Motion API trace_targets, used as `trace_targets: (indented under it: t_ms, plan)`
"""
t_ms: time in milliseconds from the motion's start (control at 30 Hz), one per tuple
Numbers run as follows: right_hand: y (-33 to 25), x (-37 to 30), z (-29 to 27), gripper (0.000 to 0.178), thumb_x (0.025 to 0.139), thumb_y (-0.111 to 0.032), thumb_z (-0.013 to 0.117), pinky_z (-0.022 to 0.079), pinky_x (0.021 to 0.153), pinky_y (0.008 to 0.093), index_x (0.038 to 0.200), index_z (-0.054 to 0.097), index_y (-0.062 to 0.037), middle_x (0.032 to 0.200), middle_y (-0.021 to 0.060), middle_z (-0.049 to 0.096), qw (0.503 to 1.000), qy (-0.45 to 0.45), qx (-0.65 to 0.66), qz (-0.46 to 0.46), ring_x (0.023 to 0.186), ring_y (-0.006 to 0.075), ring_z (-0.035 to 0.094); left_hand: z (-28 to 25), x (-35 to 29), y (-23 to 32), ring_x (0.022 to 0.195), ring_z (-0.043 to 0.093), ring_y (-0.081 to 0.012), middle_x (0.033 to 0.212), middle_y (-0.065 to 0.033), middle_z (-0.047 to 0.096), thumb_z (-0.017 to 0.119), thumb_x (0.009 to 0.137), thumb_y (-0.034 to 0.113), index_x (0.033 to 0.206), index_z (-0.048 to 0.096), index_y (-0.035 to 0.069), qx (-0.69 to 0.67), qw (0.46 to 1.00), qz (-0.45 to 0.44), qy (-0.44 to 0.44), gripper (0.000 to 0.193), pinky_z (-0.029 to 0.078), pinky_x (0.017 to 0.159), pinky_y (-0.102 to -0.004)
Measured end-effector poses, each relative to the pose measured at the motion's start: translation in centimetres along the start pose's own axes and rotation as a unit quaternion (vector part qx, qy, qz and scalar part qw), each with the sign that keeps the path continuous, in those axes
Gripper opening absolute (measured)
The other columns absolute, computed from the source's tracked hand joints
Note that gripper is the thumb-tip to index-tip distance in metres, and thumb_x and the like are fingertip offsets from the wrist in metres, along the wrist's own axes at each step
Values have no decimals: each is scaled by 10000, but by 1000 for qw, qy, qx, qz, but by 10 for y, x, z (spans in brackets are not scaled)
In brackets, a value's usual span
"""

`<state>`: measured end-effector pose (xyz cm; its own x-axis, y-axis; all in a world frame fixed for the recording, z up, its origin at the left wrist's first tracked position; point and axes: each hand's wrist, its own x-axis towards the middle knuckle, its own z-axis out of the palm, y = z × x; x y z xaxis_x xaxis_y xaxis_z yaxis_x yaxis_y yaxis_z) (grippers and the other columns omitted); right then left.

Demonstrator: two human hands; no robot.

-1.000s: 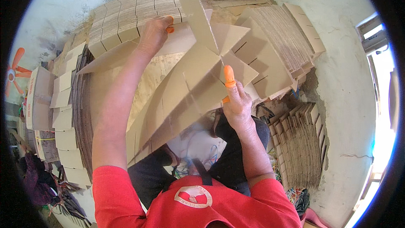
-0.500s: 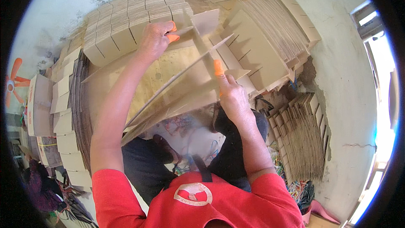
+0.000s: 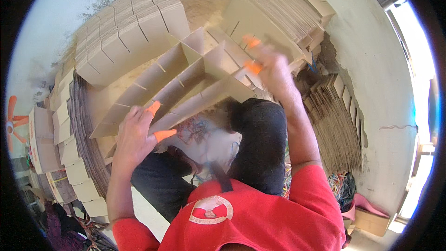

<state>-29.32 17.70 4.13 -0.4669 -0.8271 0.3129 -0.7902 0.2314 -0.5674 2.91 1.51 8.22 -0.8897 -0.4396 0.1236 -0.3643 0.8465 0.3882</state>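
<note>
A partly joined cardboard divider (image 3: 173, 76) lies in front of me, its long slotted strips standing on edge and fanning out leftward. A short cross piece (image 3: 214, 60) joins them near their right end. My left hand (image 3: 132, 135) is at the left part of the strips, with orange covers on thumb and forefinger. Those fingers are apart, by the nearest strip (image 3: 197, 102). My right hand (image 3: 275, 70), smeared by motion, is right of the divider beside a stack of slotted cardboard sheets (image 3: 265, 25). Its orange-covered fingers are spread, and no piece shows between them.
Another slotted cardboard stack (image 3: 130, 30) stands at the back left. More cardboard pieces (image 3: 86, 125) line the left side. A bundle of slotted pieces (image 3: 334, 125) is low on the right, near the wall (image 3: 385, 88). My bent knees (image 3: 258, 130) are below the divider.
My left hand has come off the far end of the cross piece and moved down and left. My right hand has moved right, off the divider. The strips now stand more upright.
</note>
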Motion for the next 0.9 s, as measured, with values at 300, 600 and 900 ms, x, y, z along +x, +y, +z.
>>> trace_targets:
  t_ms: [300, 600, 900]
  plan:
    - [115, 19, -27, 399, 852, -118, 624, 505, 834, 452, 1231, 508, -73, 1123, 145, 603, 883, 59, -446, 135, 1085, 344, 574, 58, -23, -30, 724, 590, -325, 755, -149, 599, 787, 736, 106, 794, 596, 19, -2, 995, -32, 98, 218, 455, 631, -410]
    - [144, 28, -36, 276, 867, -119, 609, 509, 700, 484, 1113, 493, -72, 855, 210, 662, 942, 49, -328, 51, 819, 394, 660, 63, -15, -35, 688, 600, -322, 736, -162, 611, 779, 746, 96, 784, 620, 11, -67, 989, -70, 111, 184, 451, 619, -400]
    - [7, 50, -82, 237, 873, -122, 717, 487, 527, 293, 1087, 622, -83, 763, 54, 670, 972, 228, -60, -9, 587, 127, 596, 67, -7, -36, 980, 589, -337, 937, -105, 675, 773, 729, 118, 724, 610, -7, -81, 987, -12, 140, 206, 450, 821, -428]
